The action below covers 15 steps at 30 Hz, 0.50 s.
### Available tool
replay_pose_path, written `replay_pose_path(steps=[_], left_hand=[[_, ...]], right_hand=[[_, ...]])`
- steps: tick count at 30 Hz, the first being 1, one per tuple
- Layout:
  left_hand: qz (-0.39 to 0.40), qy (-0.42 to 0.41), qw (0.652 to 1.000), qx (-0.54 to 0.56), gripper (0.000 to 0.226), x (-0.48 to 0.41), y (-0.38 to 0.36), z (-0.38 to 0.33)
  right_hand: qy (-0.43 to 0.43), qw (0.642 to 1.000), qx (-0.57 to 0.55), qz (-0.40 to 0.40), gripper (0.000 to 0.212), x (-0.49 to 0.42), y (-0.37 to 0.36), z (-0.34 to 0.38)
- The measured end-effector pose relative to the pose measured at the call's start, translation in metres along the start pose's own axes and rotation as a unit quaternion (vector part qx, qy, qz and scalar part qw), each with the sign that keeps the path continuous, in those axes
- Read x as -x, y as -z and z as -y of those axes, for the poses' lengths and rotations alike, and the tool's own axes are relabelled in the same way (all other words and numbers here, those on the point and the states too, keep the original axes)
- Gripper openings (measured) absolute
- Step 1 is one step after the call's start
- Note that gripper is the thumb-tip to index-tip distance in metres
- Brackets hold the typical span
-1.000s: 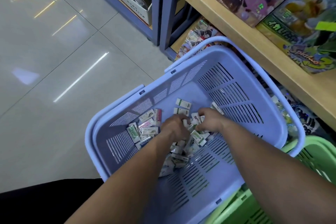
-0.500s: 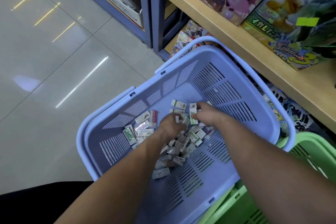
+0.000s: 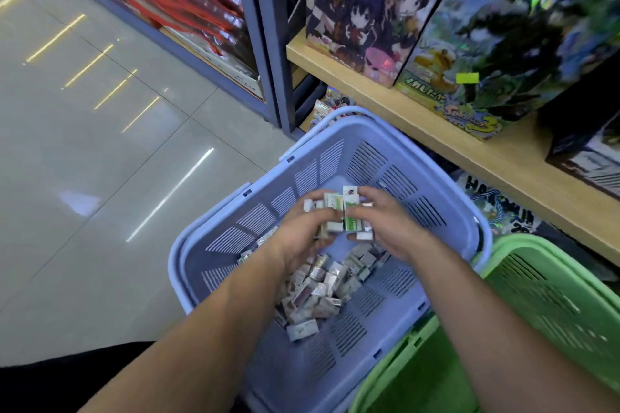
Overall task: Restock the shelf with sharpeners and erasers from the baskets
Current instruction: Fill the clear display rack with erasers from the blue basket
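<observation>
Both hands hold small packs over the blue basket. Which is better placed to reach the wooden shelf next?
Likely the right hand: it grips the packs on the side nearer the wooden shelf, which runs along the person's right. The left hand sits farther away.

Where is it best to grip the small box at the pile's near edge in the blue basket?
Likely from above, pinching its two ends: the small box lies flat on the blue basket floor, ends free, far side against the pile.

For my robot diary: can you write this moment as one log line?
left hand: holds erasers | right hand: holds same bunch | where: above blue basket | more erasers: piled in basket | green basket: beside it
</observation>
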<state>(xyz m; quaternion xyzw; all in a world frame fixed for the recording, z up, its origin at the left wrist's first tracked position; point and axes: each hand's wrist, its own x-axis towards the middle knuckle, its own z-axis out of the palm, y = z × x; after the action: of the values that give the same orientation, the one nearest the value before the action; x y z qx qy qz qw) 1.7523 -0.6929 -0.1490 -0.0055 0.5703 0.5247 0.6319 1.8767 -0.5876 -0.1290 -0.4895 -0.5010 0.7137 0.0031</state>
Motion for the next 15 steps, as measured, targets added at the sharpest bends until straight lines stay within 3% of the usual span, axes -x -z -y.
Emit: replay_pose_path(steps=[7, 15], left_hand=[[0.024, -0.016, 0.999, -0.046, 0.039, 0.059, -0.023, -0.029], [0.043, -0.074, 0.988, -0.128, 0.032, 0.113, -0.029, -0.044]], right_hand=[[0.08, 0.991, -0.106, -0.033, 0.026, 0.067, -0.001, -0.003], [0.111, 0.989, -0.095, -0.027, 0.016, 0.107, -0.011, 0.005]])
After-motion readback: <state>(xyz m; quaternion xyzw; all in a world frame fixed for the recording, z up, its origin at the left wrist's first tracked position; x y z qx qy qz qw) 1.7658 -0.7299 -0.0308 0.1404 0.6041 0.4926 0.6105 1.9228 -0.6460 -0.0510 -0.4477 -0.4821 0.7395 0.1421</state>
